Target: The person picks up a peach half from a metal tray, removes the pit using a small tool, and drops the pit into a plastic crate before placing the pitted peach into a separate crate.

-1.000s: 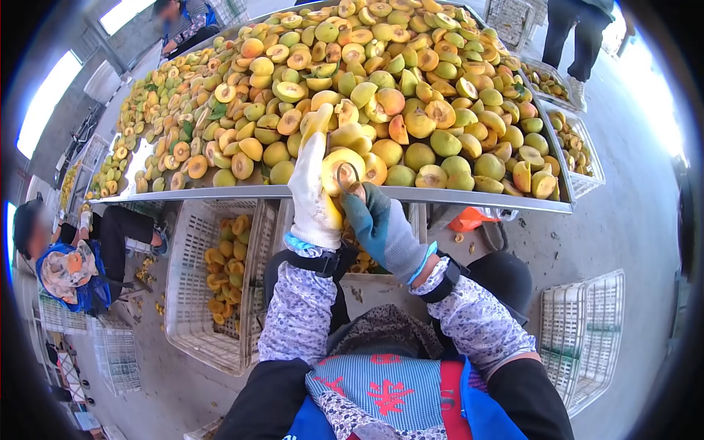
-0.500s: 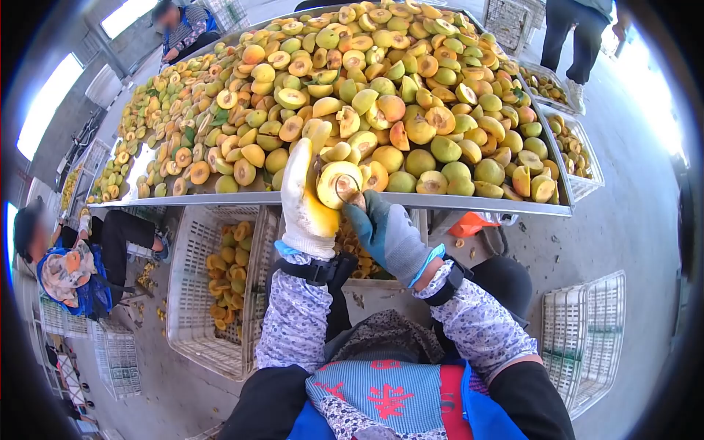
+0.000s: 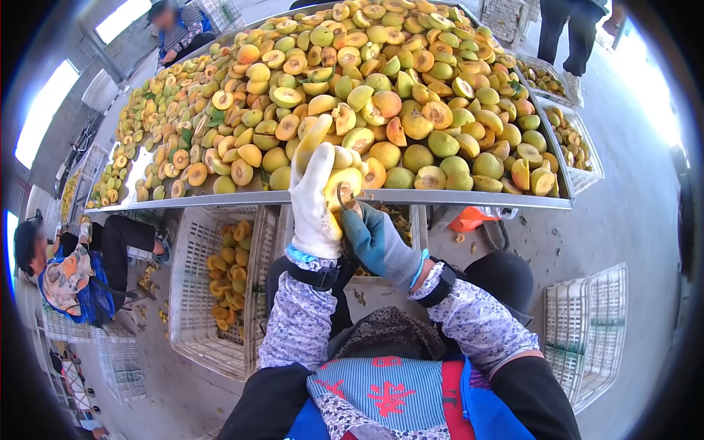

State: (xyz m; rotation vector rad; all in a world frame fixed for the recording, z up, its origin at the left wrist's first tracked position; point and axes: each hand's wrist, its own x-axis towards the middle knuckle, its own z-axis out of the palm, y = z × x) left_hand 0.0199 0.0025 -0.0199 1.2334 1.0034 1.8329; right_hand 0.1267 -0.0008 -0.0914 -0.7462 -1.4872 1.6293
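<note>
While the left hand [image 3: 315,202] holds the halved fruit [image 3: 347,181] at the front edge of the table [image 3: 447,196], its cut face points up toward the head camera; long axis unclear, outline near round. Fruit sits on the inner side of the left fingers, which are part-curled around it, one sticking up past it. Right hand [image 3: 378,238]: fingers pinched closed on the curved tool [image 3: 340,196], its hook at the cut face.
</note>
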